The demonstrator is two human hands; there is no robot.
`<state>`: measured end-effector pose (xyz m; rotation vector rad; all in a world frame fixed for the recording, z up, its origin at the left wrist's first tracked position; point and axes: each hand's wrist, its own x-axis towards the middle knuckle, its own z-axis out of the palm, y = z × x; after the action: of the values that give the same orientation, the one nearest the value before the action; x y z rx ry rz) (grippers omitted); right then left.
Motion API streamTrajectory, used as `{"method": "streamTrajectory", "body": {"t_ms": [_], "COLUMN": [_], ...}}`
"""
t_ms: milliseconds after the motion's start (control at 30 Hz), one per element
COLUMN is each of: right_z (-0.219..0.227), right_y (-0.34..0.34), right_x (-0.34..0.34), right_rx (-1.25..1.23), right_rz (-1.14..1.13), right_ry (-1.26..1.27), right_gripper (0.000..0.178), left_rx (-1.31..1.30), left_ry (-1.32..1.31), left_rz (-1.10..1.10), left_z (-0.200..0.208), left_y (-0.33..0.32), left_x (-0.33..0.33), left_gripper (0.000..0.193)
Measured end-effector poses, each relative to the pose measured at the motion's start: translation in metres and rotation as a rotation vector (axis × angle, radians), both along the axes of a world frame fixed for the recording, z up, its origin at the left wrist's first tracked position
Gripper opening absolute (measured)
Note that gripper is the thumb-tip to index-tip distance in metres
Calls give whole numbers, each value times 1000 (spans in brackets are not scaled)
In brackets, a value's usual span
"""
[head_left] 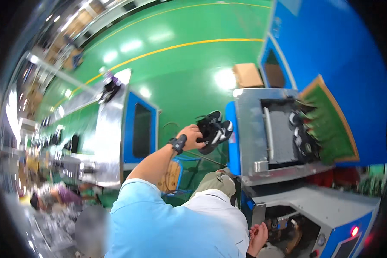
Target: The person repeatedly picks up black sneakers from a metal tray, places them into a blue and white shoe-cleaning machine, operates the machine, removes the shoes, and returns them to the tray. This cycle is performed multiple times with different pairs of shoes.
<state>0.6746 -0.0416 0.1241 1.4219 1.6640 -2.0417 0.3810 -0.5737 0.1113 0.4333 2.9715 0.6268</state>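
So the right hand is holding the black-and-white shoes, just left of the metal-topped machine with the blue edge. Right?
Wrong hand: in the head view, the left hand holds the black-and-white shoes, just left of the metal-topped machine with the blue edge. The right hand is at lower right, away from them.

Lettering — none legible.
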Motion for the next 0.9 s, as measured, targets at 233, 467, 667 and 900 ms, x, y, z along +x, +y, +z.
{"method": "streamTrajectory", "body": {"t_ms": [233,467,667,900], "right_z": [-25,-2,19,43], "right_y": [17,-3,-15,-23], "right_x": [-10,-8,-2,24], "right_rx": [255,593,483,588], "right_rz": [774,980,776,455], "right_ry": [-28,-38,-137,-337], "right_gripper": [51,54,56,58], "left_rx": [-378,-782,-94,205], "left_ry": [94,331,29,-85], "left_rz": [610,1583,365,-527], "left_z": [85,103,-56,-101], "left_y": [-252,-318,-87,341], "left_x": [228,217,37,-166], "left_gripper": [35,49,35,71]}}
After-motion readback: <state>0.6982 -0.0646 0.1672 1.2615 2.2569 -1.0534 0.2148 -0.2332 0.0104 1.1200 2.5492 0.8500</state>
